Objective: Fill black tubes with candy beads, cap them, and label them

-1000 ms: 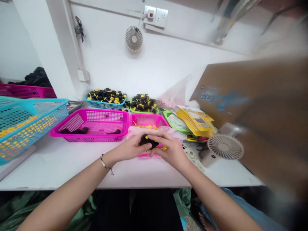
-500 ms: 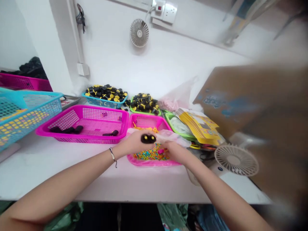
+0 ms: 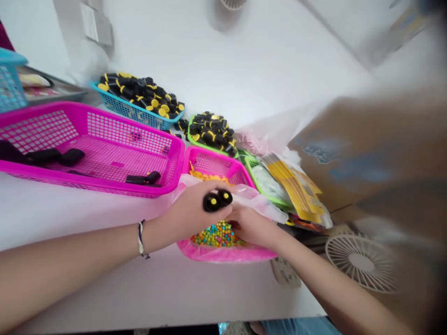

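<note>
White bench (image 3: 87, 288) and white wall (image 3: 261, 56) surrounded you. Your left hand (image 3: 190, 211) had its grip closed on a black part (image 3: 217, 200) just above the small pink basket (image 3: 226, 255) of coloured beads (image 3: 214, 235). Whether your right hand (image 3: 251, 225), down among them, had its grip open or closed, I couldn't tell. Knocking that basket, near the bench edge, might have spilled beads.

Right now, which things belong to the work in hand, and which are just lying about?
In use: left hand holding the black part with yellow dots; right hand at the coloured beads; their small pink tray.
Lying about: large pink basket, blue basket, green basket, yellow packets, fan, cardboard box.
</note>
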{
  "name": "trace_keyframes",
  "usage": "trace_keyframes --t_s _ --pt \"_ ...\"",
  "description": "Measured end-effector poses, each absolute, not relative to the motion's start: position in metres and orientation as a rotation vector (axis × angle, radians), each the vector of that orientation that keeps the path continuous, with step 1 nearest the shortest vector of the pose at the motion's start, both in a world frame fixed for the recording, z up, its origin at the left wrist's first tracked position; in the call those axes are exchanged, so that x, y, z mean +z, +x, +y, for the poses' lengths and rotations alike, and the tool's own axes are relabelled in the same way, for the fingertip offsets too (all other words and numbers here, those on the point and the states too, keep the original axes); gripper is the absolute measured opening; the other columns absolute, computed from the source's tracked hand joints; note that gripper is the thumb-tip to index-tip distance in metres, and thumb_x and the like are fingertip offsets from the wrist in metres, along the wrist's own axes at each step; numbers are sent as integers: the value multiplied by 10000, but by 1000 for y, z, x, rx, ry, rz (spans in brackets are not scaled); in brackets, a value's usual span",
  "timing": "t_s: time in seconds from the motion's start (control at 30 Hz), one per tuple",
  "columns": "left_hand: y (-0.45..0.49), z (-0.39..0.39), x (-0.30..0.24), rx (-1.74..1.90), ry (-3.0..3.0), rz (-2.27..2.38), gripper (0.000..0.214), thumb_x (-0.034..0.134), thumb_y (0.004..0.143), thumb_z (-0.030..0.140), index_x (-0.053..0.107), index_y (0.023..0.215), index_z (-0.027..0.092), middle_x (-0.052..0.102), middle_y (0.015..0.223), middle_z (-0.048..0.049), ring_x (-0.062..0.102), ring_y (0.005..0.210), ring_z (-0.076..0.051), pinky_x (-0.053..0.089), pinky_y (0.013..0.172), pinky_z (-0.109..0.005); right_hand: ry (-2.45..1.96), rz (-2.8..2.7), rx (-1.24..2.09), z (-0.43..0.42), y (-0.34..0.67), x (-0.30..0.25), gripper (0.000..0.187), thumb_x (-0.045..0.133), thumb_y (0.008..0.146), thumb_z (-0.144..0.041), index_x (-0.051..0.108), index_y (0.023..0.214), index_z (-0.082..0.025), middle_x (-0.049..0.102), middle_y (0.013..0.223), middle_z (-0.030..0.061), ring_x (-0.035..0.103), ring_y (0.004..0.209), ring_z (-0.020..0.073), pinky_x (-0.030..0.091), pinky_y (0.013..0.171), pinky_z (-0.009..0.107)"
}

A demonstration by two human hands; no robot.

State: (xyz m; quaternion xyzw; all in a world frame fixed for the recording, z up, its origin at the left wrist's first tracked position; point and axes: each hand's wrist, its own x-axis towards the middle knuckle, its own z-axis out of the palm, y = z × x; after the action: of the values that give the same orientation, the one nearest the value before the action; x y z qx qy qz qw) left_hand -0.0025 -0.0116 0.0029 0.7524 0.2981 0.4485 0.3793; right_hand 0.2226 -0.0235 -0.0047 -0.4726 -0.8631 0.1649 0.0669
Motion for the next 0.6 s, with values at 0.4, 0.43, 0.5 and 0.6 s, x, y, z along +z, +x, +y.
trace_keyframes --t_s 0.4,0.43,0.5,0.6 --pt "-7 -13 10 992 1806 950 530 741 748 417 607 1223 227 717 1149 -18 665 1055 -234 533 879 -326 -1387 -2371 1106 -21 213 1 262 661 703 -91 730 926 -209 739 913 2 669 865 194 519 867 337" --pt "-7 -14 12 978 1811 946 499 741 750 412 618 1196 224 720 1142 -16 666 1053 -230 534 872 -318 -1392 -2325 1136 -22 214 4 246 699 718 -143 729 954 -202 743 969 19 673 905 202 519 888 346" --pt "-7 -14 14 981 1848 910 420 733 767 405 645 1135 223 728 1122 -6 669 1045 -217 531 873 -302 -1410 -2228 1177 -26 217 9 250 757 737 -261 727 973 -186 740 1028 51 675 958 217 528 891 354" --pt "-6 -13 14 1022 1933 797 292 707 800 391 685 1040 226 744 1061 22 681 999 -184 519 862 -262 -1423 -2098 1214 -31 223 19 285 795 733 -350 722 947 -177 738 1001 61 680 946 210 550 834 332"
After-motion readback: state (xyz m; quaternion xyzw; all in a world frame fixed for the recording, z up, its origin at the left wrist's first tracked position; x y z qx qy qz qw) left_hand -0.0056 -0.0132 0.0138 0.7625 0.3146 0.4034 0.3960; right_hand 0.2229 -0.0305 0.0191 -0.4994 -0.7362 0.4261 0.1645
